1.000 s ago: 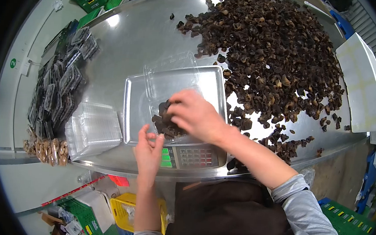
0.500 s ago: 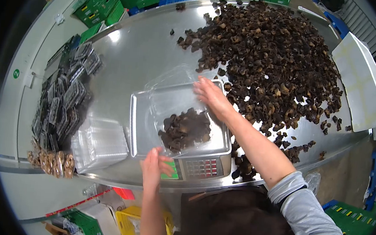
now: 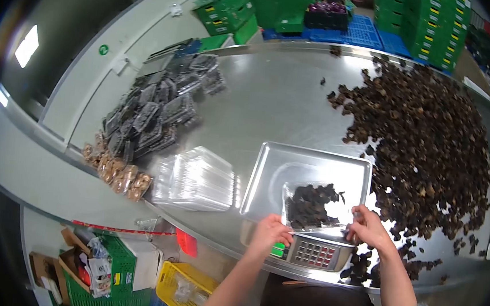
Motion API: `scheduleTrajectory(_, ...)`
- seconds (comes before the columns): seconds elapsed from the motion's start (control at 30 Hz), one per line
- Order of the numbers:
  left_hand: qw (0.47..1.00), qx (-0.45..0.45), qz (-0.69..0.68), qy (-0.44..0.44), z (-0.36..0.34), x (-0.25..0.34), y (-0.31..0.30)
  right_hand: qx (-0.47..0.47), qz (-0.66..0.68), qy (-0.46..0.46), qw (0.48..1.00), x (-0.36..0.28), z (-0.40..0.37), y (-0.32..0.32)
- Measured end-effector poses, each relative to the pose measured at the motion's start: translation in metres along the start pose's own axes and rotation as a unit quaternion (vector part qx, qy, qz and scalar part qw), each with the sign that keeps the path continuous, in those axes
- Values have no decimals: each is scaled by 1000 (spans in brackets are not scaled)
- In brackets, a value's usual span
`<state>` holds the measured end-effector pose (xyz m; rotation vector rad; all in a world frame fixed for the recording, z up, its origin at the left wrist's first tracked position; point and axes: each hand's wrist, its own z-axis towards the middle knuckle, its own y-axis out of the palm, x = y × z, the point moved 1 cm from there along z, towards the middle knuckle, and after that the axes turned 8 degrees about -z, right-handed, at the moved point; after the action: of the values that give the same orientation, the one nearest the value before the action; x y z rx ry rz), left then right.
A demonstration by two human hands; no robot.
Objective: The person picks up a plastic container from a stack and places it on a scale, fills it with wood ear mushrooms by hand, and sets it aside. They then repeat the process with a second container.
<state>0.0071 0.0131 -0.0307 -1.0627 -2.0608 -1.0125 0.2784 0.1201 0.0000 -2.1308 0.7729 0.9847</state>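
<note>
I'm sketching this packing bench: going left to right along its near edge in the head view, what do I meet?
Brown-filled packs → stack of empty clear containers → left hand → clear container of dark mushrooms → right hand → loose pile of dark mushrooms.

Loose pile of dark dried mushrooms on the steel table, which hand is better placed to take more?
Probably the right hand: it sits at the right edge of the clear plastic container, beside the dark dried mushroom pile. The left hand is across the container from it.
</note>
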Motion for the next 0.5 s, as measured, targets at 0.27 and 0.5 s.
scheduleTrajectory(0.27, 996, -12, -62, 55, -35, 53, -11, 2, 236, -77, 969, 1, -12, 33)
scheduleTrajectory(0.5, 859, 120, -149, 475, 0, 281, -154, 4, 165, -95, 982, -2, -20, 20)
